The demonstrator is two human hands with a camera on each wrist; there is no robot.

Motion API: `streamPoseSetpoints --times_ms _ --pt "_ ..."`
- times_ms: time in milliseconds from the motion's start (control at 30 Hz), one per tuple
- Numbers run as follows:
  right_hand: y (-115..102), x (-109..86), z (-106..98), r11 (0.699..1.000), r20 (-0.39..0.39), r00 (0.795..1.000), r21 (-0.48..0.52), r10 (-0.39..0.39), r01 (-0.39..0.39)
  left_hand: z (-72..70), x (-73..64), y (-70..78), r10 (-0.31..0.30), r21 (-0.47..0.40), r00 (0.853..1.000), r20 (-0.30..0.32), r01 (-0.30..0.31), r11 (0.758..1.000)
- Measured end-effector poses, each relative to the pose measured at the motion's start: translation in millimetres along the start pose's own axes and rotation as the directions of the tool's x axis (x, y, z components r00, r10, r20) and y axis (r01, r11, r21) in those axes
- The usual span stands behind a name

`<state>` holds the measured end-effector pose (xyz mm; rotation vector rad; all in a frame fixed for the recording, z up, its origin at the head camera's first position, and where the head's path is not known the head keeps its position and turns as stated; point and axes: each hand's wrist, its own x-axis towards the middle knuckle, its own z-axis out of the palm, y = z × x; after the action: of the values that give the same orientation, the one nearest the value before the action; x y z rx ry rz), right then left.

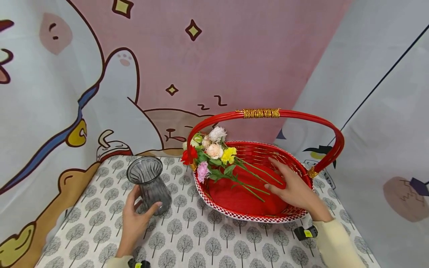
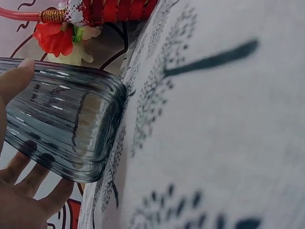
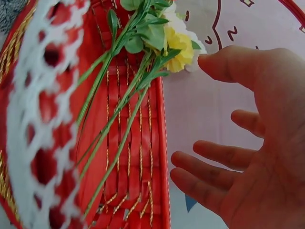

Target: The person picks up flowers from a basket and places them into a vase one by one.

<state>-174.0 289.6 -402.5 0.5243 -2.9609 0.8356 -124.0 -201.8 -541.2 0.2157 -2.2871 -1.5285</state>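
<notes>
My left hand (image 1: 133,219) holds a grey ribbed glass vase (image 1: 155,191), thumb on one side and fingers on the other. In the left wrist view, the base of the vase (image 2: 90,124) is right at the tablecloth. My right hand (image 1: 295,189) is over the right part of a red woven basket (image 1: 231,195), fingers spread and holding nothing. Artificial flowers (image 1: 214,150) in red, pink, peach, white and yellow lie in the basket, blooms on its left rim. Their green stems (image 3: 112,138) point toward my right hand.
The basket's tall red handle (image 1: 305,116), wrapped in gold at the top, arches over the flowers. A tree-print tablecloth (image 1: 191,238) covers the table. Cartoon-printed curtains (image 1: 234,56) hang behind and at both sides.
</notes>
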Motion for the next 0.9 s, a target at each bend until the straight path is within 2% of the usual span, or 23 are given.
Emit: streamPoseSetpoints --times_ms 233,533,767,900 --pt "-4.6 7.7 6.7 1.000 0.063 0.998 0.018 0.006 -0.007 1.4 -1.9 0.6 0.011 -0.012 1.000 -0.005 -0.011 1.000" --pt "-6.1 21.7 29.1 1.000 0.136 0.991 0.027 0.002 -0.006 -0.2 -1.2 0.3 -0.019 -0.009 1.000 -0.008 0.019 1.000" --pt "-5.1 32.3 38.8 0.992 0.214 0.977 0.122 0.011 -0.038 -0.4 -1.0 -1.4 -0.023 -0.011 1.000 0.004 0.023 1.000" --pt "-1.8 39.6 43.1 0.985 0.234 0.972 0.169 0.006 -0.046 0.4 -1.7 -1.5 -0.030 -0.031 0.999 0.012 0.030 0.999"
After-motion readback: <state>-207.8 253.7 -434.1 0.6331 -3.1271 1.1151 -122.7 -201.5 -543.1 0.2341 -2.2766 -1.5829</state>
